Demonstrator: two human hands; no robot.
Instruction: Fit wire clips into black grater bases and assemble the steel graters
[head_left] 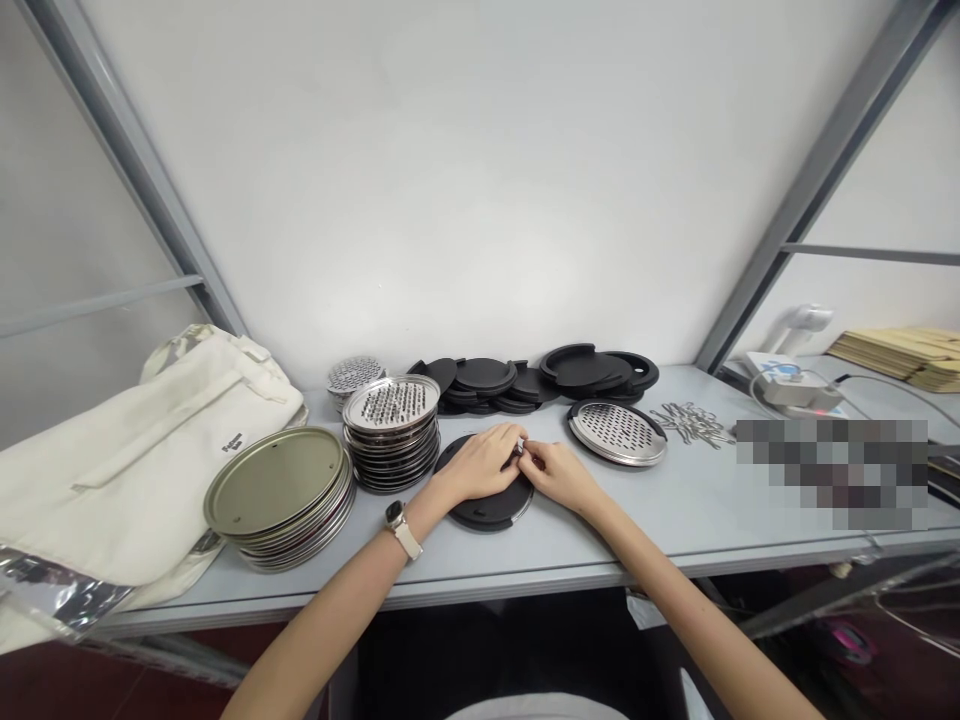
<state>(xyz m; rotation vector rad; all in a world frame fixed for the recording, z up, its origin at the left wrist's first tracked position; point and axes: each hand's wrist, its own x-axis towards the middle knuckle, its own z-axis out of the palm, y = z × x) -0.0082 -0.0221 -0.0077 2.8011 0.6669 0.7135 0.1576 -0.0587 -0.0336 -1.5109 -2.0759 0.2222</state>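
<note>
On the shelf in front of me lies a black round disc (491,512) with a silver edge showing at its lower right. My left hand (480,465), with a watch (402,530) on its wrist, rests over the disc, its fingers closed on the far right rim. At that same spot, the fingertips of my right hand (559,474) are pinched together and meet the left fingertips. A small dark bit shows between them, too hidden to name. Right of the hands lies a round metal grater plate (619,432) in a black holder.
Left of the hands stand a stack of grater plates (394,405) and a stack of olive-green round plates (277,485). Black round holders (484,375) line the wall. Small metal pieces (694,422) lie to the right. A cream bag (150,460) covers the left end.
</note>
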